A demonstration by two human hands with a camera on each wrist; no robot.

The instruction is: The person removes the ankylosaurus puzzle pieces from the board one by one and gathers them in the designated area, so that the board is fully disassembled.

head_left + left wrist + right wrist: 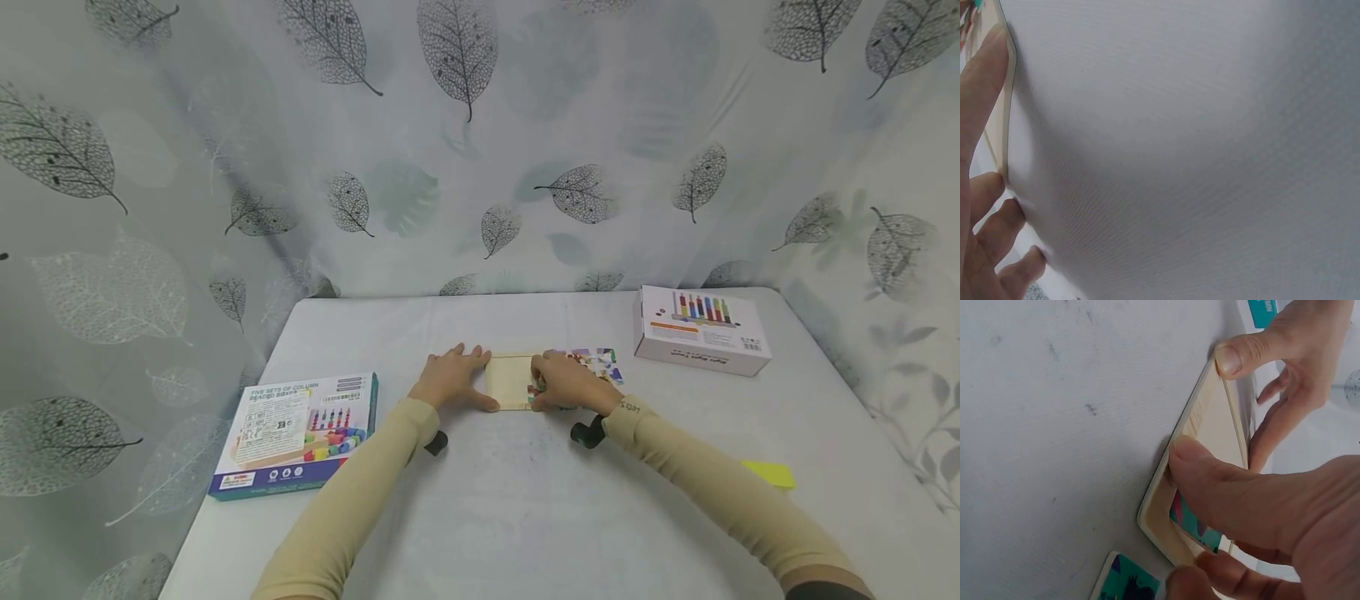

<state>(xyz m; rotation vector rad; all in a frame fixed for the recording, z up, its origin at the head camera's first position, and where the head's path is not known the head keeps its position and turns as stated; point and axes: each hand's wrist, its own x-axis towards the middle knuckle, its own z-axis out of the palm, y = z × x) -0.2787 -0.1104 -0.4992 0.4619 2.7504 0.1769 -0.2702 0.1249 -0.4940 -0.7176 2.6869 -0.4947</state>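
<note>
A shallow wooden puzzle tray [510,382] with a raised rim lies flat on the table between the hands. My left hand [453,379] spreads along its left side. In the right wrist view the left thumb [1232,360] rests on the tray's near left corner. My right hand [566,383] is over the tray's right part, fingers bent. Its thumb and fingers pinch a green, colourful puzzle piece [1192,522], partly hidden by the thumb, inside the rim. More colourful puzzle pieces [603,364] lie to the right, and one piece [1125,581] sits just outside the tray.
A flat boxed bead toy [292,433] lies at the table's left. At the back right stands a white box [701,329] with coloured columns pictured on it. A yellow item [771,473] lies beside the right forearm. A leaf-patterned curtain [465,167] hangs behind the table.
</note>
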